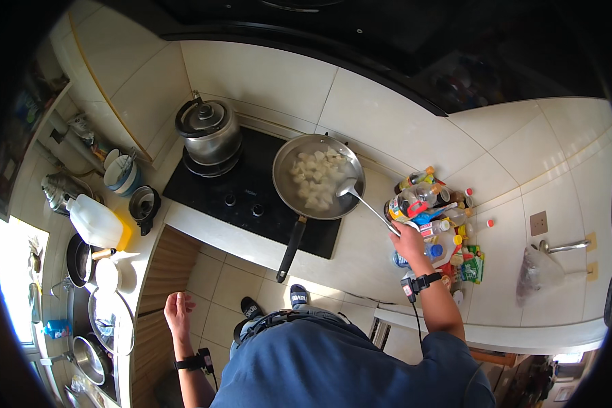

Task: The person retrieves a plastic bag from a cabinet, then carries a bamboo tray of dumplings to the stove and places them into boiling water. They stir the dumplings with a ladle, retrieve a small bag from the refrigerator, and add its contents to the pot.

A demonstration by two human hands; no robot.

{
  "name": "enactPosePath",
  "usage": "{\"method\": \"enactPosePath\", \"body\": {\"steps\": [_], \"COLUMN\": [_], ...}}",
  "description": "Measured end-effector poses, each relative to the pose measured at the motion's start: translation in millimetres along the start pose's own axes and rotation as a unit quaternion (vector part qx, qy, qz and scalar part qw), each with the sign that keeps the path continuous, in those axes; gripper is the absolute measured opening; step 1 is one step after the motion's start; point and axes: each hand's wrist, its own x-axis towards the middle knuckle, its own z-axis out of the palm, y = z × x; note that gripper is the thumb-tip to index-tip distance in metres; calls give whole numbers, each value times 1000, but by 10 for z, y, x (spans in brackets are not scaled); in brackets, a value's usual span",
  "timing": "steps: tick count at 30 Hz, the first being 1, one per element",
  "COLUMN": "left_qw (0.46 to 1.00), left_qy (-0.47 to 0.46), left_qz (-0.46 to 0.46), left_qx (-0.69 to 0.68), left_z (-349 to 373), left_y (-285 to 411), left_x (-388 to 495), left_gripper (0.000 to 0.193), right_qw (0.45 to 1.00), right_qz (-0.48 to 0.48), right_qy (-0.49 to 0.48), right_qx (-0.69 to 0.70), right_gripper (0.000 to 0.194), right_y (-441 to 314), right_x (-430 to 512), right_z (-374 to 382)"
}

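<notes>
My right hand (408,239) grips the handle of a metal spatula (370,205), whose blade rests inside a frying pan (281,191) at its right side. White chunks of food (316,176) lie in the pan, spread over its middle and looking wet under a slight haze. The pan stands on the right part of a black glass cooktop (224,196), its dark handle (291,250) pointing towards me past the counter edge. My left hand (178,308) hangs over the floor at the lower left, away from the pan, fingers loosely curled and holding nothing.
A lidded steel pot (209,135) stands on the left burner. Several bottles and packets (433,214) crowd the counter right of the pan. On the left counter are a plastic jug (97,222), stacked bowls (120,176) and a glass lid (111,321). A range hood (387,56) overhangs the back.
</notes>
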Motion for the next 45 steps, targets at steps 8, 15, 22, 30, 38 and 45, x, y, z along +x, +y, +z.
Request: {"method": "enactPosePath", "body": {"steps": [8, 15, 22, 30, 38, 45], "left_qw": [1000, 999, 999, 1000, 999, 1000], "left_qy": [26, 36, 31, -7, -37, -19], "left_qz": [-9, -9, -11, -15, -1, -5], "left_qx": [-11, -18, -20, -26, -21, -17], "left_z": [-34, -39, -29, 93, 212, 90], "left_y": [-51, -55, -56, -22, 50, 28], "left_x": [-137, -218, -191, -88, -4, -20], "left_gripper": [27, 26, 26, 26, 27, 28], "right_qw": [997, 996, 980, 975, 980, 994], "right_qz": [6, 0, 15, 20, 33, 23], "right_qy": [-24, -26, -40, -119, -172, -107], "right_qx": [71, 85, 196, 187, 90, -1], "right_gripper": [22, 19, 23, 27, 28, 25], "right_y": [-138, -445, -705, -339, -521, -511], "right_x": [375, 758, 602, -174, -494, -202], "right_z": [397, 672, 494, -367, -693, -222]}}
